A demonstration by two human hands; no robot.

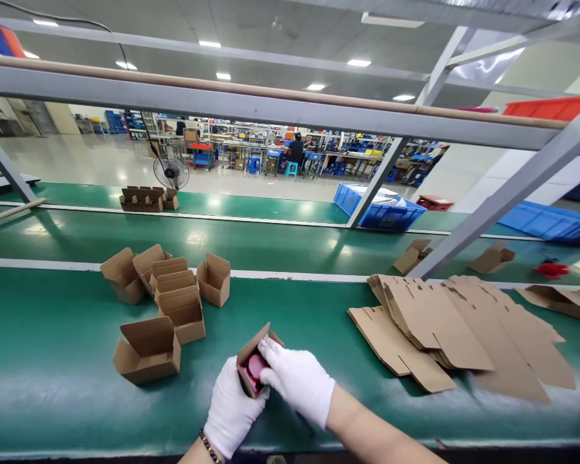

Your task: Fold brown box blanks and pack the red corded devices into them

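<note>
Both of my hands wear white gloves and meet low in the middle of the view. My left hand (231, 412) is wrapped round a small brown cardboard box (251, 358) whose top flap stands open. A pink, rounded object (256, 368) sits inside the box. My right hand (299, 380) lies over the box's right side, its fingers curled onto the opening and the pink object. A beaded bracelet shows on my left wrist.
Several open small boxes (167, 293) stand on the green belt (53, 361) to the left. A spread stack of flat cardboard blanks (444, 325) lies to the right. Grey frame bars (502, 200) cross overhead. Blue crates (381, 206), a fan (171, 171) and seated people lie beyond.
</note>
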